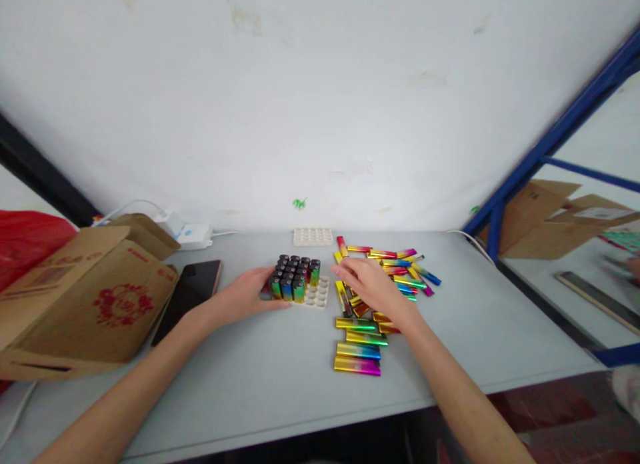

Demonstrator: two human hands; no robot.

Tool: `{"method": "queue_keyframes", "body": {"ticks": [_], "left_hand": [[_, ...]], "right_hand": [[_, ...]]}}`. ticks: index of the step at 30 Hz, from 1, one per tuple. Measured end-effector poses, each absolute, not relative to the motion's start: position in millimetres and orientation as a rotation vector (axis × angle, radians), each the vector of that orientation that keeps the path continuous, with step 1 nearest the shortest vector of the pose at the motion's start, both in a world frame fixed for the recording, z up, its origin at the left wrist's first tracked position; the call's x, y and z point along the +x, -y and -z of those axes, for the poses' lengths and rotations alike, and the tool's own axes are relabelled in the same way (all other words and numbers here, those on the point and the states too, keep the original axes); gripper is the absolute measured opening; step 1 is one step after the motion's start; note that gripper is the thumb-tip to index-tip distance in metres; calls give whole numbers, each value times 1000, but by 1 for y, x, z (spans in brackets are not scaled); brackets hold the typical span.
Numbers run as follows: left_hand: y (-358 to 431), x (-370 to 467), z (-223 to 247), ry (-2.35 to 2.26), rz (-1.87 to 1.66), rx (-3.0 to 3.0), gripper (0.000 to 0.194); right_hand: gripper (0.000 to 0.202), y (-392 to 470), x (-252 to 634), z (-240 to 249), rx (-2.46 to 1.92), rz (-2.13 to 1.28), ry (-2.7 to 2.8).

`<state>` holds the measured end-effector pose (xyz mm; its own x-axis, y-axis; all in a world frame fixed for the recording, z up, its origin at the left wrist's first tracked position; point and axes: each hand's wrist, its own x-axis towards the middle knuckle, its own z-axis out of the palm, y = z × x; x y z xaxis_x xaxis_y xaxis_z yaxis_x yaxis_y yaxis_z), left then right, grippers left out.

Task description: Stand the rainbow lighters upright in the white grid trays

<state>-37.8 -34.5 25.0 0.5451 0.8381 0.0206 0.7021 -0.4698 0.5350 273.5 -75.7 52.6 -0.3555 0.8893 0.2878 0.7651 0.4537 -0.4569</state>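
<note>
Several lighters with black tops (293,274) stand upright in a white tray (317,295), whose right-hand holes are unfilled. My left hand (247,293) lies against the left side of this group, thumb and fingers spread around its corner. To the right, several shiny multicoloured lighters (359,339) lie loose, some in a rough row near the front. My right hand (367,282) is over the loose pile, fingers bent with the tips near its left edge; whether something is between them is too small to tell.
A second white tray (313,237) lies by the wall. At the left are a phone (191,292), a cardboard box (95,297) and a white power strip (194,236). A blue metal frame (525,159) bounds the right side of the table (280,391).
</note>
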Motion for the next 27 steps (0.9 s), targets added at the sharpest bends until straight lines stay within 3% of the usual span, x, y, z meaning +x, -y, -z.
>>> {"method": "queue_keyframes", "body": {"ticks": [6, 9, 15, 27], "left_hand": [[33, -38, -21, -1248, -374, 2320, 62], [31, -39, -18, -1275, -368, 2313, 62], [33, -39, -20, -1287, -367, 2301, 63], [33, -38, -20, -1258, -391, 2328, 63]], "right_hand": [[25, 154, 311, -52, -1328, -542, 2177], [17, 199, 319, -30, -1329, -461, 2218], [28, 231, 319, 6, -1336, -12, 2212], [29, 221, 303, 12, -1208, 149, 2105]]}}
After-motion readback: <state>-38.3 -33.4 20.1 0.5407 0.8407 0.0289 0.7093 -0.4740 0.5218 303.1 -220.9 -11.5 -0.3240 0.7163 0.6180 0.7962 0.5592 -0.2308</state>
